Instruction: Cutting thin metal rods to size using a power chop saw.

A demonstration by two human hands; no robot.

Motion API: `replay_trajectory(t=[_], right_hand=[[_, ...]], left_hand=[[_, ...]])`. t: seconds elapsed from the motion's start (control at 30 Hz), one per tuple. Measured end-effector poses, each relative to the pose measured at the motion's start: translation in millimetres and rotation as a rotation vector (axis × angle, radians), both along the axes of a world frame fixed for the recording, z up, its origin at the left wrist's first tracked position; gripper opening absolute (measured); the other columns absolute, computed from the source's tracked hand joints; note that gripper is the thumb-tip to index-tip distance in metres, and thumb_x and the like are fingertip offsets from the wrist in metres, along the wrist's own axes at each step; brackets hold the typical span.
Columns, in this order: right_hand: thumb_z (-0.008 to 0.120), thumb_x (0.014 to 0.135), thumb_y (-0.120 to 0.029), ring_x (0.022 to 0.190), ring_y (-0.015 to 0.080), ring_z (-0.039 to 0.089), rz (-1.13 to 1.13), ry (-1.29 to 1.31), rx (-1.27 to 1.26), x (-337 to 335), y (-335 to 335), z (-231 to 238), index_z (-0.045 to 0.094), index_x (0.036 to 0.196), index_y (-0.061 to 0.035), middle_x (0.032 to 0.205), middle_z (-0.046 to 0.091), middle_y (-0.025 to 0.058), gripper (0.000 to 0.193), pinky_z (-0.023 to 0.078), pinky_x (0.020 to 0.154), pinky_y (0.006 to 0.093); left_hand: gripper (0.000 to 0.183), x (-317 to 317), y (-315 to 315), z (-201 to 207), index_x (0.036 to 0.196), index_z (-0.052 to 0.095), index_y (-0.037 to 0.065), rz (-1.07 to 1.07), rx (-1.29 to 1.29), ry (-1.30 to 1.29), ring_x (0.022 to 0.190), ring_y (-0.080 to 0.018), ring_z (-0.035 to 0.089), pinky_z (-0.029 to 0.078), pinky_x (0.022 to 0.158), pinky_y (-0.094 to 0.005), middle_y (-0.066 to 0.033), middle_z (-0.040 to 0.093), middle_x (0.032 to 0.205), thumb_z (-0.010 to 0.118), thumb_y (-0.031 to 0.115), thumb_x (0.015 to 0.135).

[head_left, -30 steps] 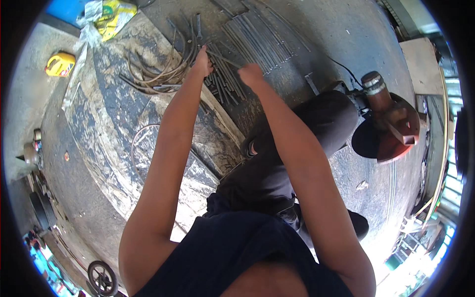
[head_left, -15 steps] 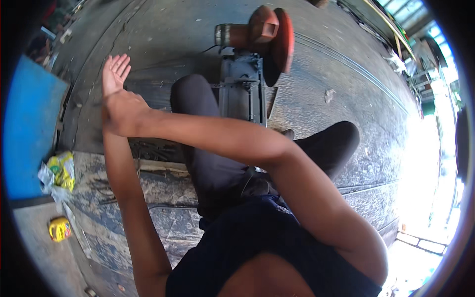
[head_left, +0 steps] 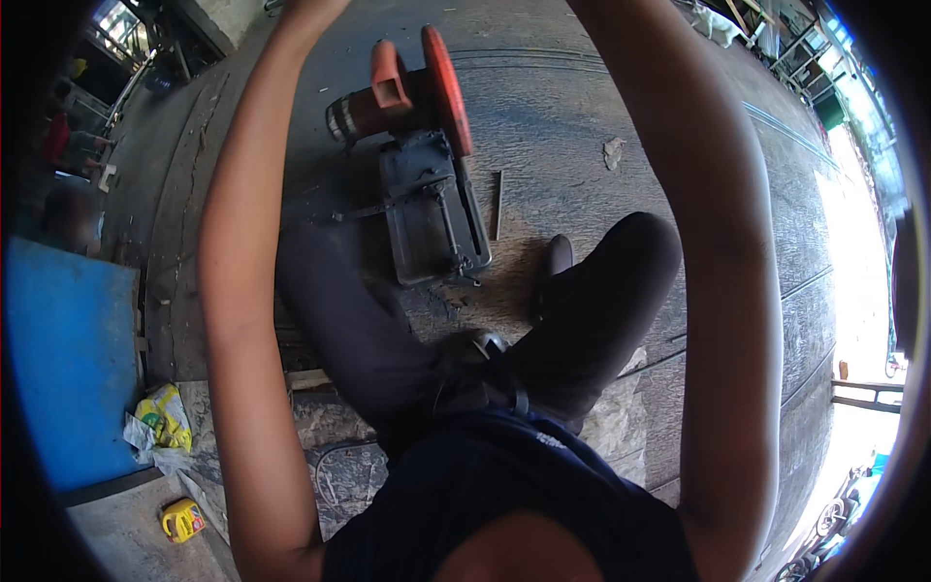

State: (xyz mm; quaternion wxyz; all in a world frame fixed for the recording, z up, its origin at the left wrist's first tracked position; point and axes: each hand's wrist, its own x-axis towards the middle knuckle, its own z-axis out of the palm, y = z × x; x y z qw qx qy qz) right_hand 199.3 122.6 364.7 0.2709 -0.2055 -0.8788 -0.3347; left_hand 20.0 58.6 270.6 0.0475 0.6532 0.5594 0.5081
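Observation:
Both my arms are raised toward the upper edge, the left forearm (head_left: 247,194) on the left and the right forearm (head_left: 713,175) on the right. My left hand and my right hand lie beyond that edge, so their fingers and anything in them are hidden. Between the arms, on the floor past my bent knees, stands a chop saw (head_left: 419,165) with a red guard (head_left: 447,92), a red handle (head_left: 388,78) and a dark metal base. Neither visible arm touches it.
A thin metal strip (head_left: 499,206) lies right of the saw. At left are a blue panel (head_left: 73,359), a yellow plastic bag (head_left: 167,419) and a yellow jug (head_left: 182,521). Another person (head_left: 68,141) is far left; a white animal (head_left: 716,26) stands far right.
My right hand has left my left forearm, and the two arms have parted and risen until both hands passed out of view. The view has shifted, so the saw appears farther left.

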Motion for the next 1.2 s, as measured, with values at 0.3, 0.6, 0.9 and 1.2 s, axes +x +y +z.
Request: replay_trajectory(t=[0.3, 0.6, 0.9, 1.2], right_hand=[[0.072, 0.084, -0.028, 0.084, 0.0258, 0.071, -0.321, -0.861, -0.52, 67.1, 296.0, -322.8, 0.072, 0.094, -0.0016, 0.088, 0.073, 0.0103, 0.028, 0.06, 0.066, 0.0424], [0.062, 0.081, -0.015, 0.102, 0.0381, 0.067, -0.396, 0.043, -1.257, 56.8, 369.7, -623.7, 0.073, 0.097, -0.0016, 0.103, 0.07, 0.0233, 0.023, 0.055, 0.086, 0.0455], [0.051, 0.088, -0.017, 0.124, 0.0396, 0.056, -0.474, 0.075, -1.558, -2.3, 443.7, -671.9, 0.058, 0.127, -0.0029, 0.134, 0.056, 0.0255, 0.042, 0.048, 0.102, 0.046], [0.048, 0.094, -0.024, 0.137, 0.0405, 0.039, -0.53, 0.113, -1.384, -47.2, 534.2, -689.9, 0.044, 0.142, -0.0112, 0.15, 0.036, 0.0181, 0.05, 0.043, 0.106, 0.0538]], left_hand=[[0.066, 16.2, 55.6, -119.6, 0.139, 0.05, 0.0, 0.37, -0.628, 0.637, 0.134, -0.0431, 0.042, 0.03, 0.113, -0.0427, -0.0269, 0.049, 0.141, 0.046, 0.051, 0.098], [0.049, 22.4, 37.9, -108.9, 0.142, 0.047, 0.001, 0.437, -0.696, 0.397, 0.135, -0.0285, 0.045, 0.034, 0.111, -0.0361, -0.018, 0.048, 0.145, 0.051, 0.029, 0.102], [0.053, 50.2, 46.8, -101.2, 0.149, 0.037, 0.003, 0.676, -0.912, 0.098, 0.139, -0.0248, 0.038, 0.028, 0.115, -0.0367, -0.0127, 0.039, 0.154, 0.05, 0.022, 0.101], [0.053, 50.1, 46.6, -105.0, 0.148, 0.039, 0.0, 0.751, -0.812, 0.005, 0.139, -0.0257, 0.039, 0.029, 0.116, -0.037, -0.0161, 0.04, 0.152, 0.051, 0.006, 0.096]])
